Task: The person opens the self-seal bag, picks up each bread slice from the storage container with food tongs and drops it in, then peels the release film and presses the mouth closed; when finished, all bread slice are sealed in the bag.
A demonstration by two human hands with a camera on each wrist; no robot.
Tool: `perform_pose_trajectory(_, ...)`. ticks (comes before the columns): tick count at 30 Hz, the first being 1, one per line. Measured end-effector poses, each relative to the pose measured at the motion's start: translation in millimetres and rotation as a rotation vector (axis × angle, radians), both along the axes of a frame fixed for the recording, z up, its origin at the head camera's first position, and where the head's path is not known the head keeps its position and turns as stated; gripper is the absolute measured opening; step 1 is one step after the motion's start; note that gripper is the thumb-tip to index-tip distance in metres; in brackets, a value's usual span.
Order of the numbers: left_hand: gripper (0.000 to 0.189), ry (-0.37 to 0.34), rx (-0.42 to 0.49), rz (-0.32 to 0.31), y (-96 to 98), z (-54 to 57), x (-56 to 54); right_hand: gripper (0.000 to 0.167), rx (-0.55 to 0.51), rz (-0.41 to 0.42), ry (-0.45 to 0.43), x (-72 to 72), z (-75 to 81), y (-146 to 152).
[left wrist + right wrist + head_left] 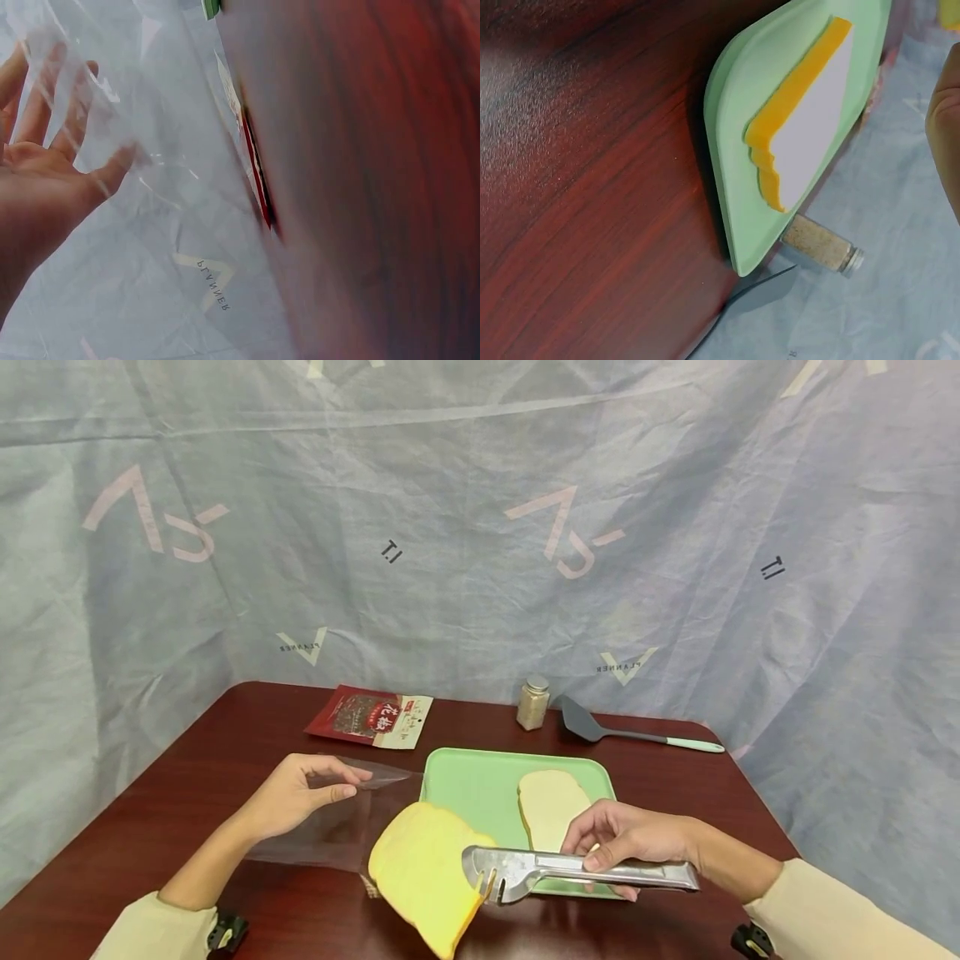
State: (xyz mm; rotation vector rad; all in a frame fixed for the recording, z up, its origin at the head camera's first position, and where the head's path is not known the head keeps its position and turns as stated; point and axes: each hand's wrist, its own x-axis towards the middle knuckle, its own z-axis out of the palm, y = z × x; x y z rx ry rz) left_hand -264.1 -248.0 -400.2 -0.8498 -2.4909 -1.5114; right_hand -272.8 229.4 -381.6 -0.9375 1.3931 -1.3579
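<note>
My left hand (303, 793) pinches the upper edge of a clear plastic bag (330, 835) over the table's left side. Its film also crosses in front of my fingers in the left wrist view. In my right hand (637, 839) are metal tongs (558, 864), pointing left. Their jaws clasp the right edge of a yellow-edged bread slice (420, 868), which hangs tilted beside the bag and overlaps the tray's near left corner in the head view. A second bread slice (551, 802) lies on the light green tray (468, 777), partly hidden behind my right hand.
Behind the tray stand a red spice packet (367, 717) lying flat, a small capped seasoning jar (532, 703) and a grey spatula (600, 729) with a pale green handle end. A grey cloth (450, 568) hangs beyond the dark red wooden table (247, 727).
</note>
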Motion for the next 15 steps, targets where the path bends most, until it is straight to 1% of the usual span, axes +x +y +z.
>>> perform_pose_trajectory(3, 0.007, -0.003, 0.013, -0.012, 0.2, -0.6, 0.4, 0.031, 0.013, 0.003, 0.007, -2.2, -3.0, -4)
perform_pose_trajectory(7, 0.01, -0.027, 0.03, -0.054, 1.6, -0.5, 0.8, 0.031, 0.03, 0.002, 0.015, -4.4, -4.8, -9)
perform_pose_trajectory(15, 0.008, -0.062, 0.014, -0.118, 3.9, -0.8, 2.5, 0.033, 0.034, 0.006, 0.049, -9.7, 0.5, -22)
